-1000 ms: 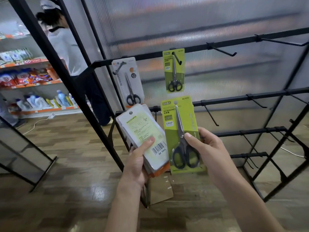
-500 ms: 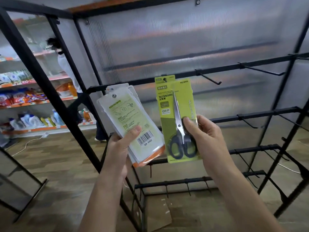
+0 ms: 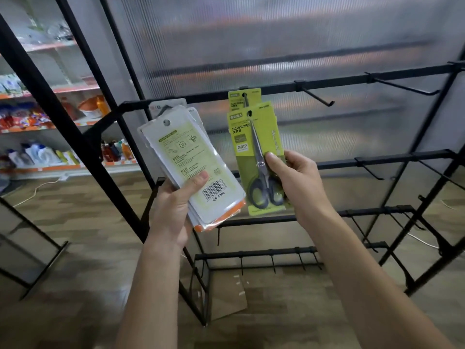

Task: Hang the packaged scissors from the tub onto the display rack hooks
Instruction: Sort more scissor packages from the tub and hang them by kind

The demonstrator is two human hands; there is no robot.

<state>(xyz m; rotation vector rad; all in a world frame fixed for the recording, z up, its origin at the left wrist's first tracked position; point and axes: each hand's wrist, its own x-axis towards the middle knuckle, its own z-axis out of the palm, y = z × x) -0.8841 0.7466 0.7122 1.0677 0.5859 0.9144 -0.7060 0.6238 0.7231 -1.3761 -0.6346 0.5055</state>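
- The right hand (image 3: 299,182) pinches a green scissors pack (image 3: 259,157) by its right edge, thumb on the front; the pack's hang hole is at the tip of a hook on the top bar of the display rack (image 3: 352,80).
- A second green pack (image 3: 236,99) hangs behind it on the same hook, against the bar.
- The left hand (image 3: 176,205) grips a stack of packs (image 3: 193,167) with backs facing out, left of the green pack and just beside it, thumb pressed on the top one.
- Right of the green pack, the bar carries bare hooks (image 3: 317,96) with free room around them.
- Readable on the green pack: "SCISSORS", "GRIP". On the stack: a barcode and "QR S002".
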